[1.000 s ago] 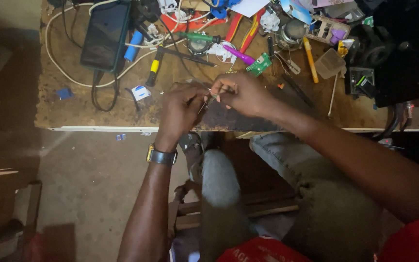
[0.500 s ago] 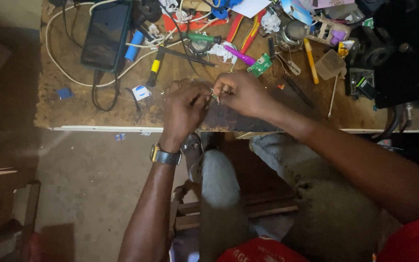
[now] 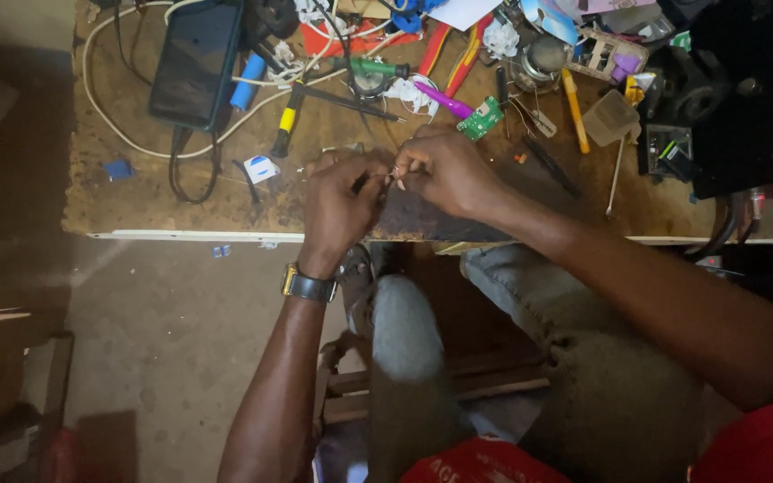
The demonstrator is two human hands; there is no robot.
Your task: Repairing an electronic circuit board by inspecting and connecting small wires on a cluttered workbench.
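both hands meet over the near edge of the wooden surface. the left hand is curled with its fingertips pinched on something very small and thin, and the right hand pinches the same spot from the other side. between the fingertips there is a tiny pale glint, the small part, held just above the surface — too small to tell whether it is a wire end or a component. a wristwatch sits on the left wrist.

behind the hands lies clutter: a small green circuit board just past the right knuckles, a purple pen-like tool near it, a dark phone well to the left with a white cable looping round it, and a yellow-handled tool between them.

judging from the grip, the main risk is the part slipping out of the pinch — it is held right at the edge, so it could fall to the dim floor and be hard to find. pulling too hard could also bend or snap something this fine.
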